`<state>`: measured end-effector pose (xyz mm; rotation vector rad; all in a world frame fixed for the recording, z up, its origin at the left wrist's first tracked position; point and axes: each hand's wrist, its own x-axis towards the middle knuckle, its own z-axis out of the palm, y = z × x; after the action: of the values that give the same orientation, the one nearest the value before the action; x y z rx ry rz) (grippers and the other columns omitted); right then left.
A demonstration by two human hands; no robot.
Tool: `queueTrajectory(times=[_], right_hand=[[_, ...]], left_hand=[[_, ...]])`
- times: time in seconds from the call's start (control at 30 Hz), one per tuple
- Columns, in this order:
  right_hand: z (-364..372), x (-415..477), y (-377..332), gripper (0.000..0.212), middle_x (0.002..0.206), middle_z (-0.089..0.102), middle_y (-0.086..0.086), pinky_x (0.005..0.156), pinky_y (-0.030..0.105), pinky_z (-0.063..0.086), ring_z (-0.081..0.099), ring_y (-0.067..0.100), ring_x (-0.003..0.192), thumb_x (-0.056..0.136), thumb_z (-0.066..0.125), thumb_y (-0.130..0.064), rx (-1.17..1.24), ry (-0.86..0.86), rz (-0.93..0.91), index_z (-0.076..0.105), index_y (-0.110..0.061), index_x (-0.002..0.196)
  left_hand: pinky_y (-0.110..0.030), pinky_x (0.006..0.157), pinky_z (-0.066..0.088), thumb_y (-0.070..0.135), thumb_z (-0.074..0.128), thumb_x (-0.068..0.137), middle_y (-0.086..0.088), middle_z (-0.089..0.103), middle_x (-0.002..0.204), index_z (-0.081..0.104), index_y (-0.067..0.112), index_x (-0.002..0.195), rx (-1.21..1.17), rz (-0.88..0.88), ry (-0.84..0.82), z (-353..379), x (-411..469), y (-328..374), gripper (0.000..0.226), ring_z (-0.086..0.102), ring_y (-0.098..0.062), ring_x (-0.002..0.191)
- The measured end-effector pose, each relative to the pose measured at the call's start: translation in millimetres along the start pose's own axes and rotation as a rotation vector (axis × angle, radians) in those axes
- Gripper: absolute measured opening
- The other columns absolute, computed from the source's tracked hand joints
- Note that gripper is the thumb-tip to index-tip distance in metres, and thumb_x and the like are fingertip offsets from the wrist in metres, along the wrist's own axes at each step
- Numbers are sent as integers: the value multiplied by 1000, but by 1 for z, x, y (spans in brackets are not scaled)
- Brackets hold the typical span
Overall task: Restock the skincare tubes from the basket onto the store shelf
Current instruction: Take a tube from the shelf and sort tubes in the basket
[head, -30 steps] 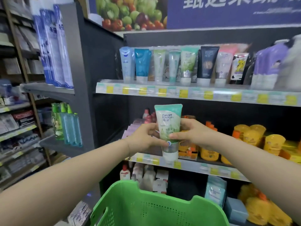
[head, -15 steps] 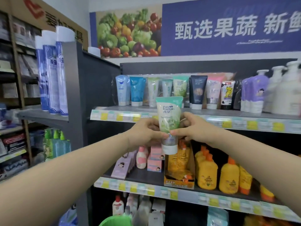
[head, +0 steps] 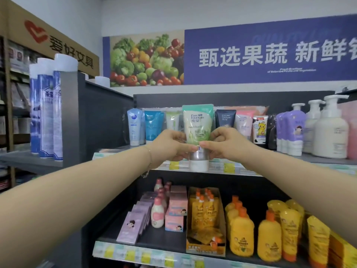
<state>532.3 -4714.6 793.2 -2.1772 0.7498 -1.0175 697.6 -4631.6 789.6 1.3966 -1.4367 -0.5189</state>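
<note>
At the top store shelf (head: 318,160), a green skincare tube (head: 198,128) is being held up in both hands

The shelf is carrying a row of standing tubes (head: 152,125), and the held tube is hanging upright just in front of that row, beside a navy tube (head: 225,118). It is showing a mint-green crimped top, a pale panel reading "Pure Fountain", leaf artwork and a silvery neck. The left hand (head: 170,146) and right hand (head: 222,144) are gripping its lower body from either side, fingers curled round it. Its white cap (head: 199,165) is pointing down, level with the shelf's price strip
</note>
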Motion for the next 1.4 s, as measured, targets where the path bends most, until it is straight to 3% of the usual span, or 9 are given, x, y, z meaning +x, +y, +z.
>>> queueTrajectory(times=[0.2, 0.33, 0.5, 0.67, 0.83, 0.97, 1.07, 1.17, 1.4], right_hand=[[-16, 26, -8, 35, 75, 69, 4, 46, 18, 45, 65, 15, 58, 77, 79, -24, 137, 111, 34, 56, -9, 98], [-23, 48, -6, 23, 83, 69, 11, 42, 18, 43, 66, 25, 68, 76, 80, -17, 155, 145, 67, 60, -12, 87], [-26, 73, 4, 13, 81, 69, 12, 54, 26, 46, 66, 28, 79, 81, 72, -4, 99, 157, 98, 65, -15, 78], [-19, 100, 25, 23, 72, 61, 9, 74, 36, 49, 58, 24, 76, 83, 61, 5, 72, 190, 167, 64, 9, 105], [-7, 126, 53, 13, 79, 72, 17, 82, 43, 57, 67, 33, 80, 72, 59, 3, 17, 286, 182, 69, -3, 67], [-3, 137, 68, 19, 71, 66, 15, 79, 40, 56, 59, 26, 71, 71, 56, -1, -32, 300, 167, 70, 3, 82], [0, 139, 75, 15, 65, 51, 23, 73, 34, 53, 43, 15, 69, 69, 51, 1, -43, 295, 185, 65, 6, 72], [2, 139, 76, 19, 67, 43, 10, 65, 26, 34, 36, 16, 71, 74, 50, 4, -85, 239, 176, 58, -11, 66], [3, 148, 84, 17, 74, 36, 6, 66, 29, 30, 32, 18, 74, 80, 54, 3, -134, 99, 139, 51, -13, 75]], left_hand=[[-32, 76, 50, 12, 78, 77, -12, 70, 94, 59, 11, 102, -64, 24, 109, 3, 34, 15, 31, 69, -23, 81], [-36, 77, 51, 12, 83, 71, -19, 68, 107, 51, 11, 97, -97, 15, 185, 8, 61, 13, 41, 69, -32, 96], [-31, 63, 52, 11, 83, 71, -20, 68, 104, 46, 12, 90, -54, 31, 230, 15, 95, 5, 42, 69, -33, 94], [-26, 52, 45, 7, 83, 69, -15, 67, 86, 41, 15, 79, 12, 32, 233, 19, 125, -10, 44, 64, -26, 69], [-15, 38, 37, 9, 83, 70, -15, 68, 93, 50, 13, 90, 39, -6, 239, 22, 144, -21, 39, 63, -24, 74], [-26, 58, 48, 14, 84, 69, -13, 67, 103, 51, 15, 94, 114, -24, 260, 29, 158, -29, 41, 67, -28, 91], [-40, 84, 55, 19, 85, 68, -12, 66, 100, 53, 15, 90, 216, -43, 273, 33, 166, -35, 39, 65, -30, 96], [-43, 87, 54, 21, 85, 69, -11, 64, 101, 52, 15, 89, 253, -49, 276, 34, 171, -36, 39, 64, -29, 97], [-43, 86, 54, 18, 78, 77, -3, 56, 74, 45, 16, 68, 366, -40, 259, 37, 175, -31, 35, 63, -27, 88]])
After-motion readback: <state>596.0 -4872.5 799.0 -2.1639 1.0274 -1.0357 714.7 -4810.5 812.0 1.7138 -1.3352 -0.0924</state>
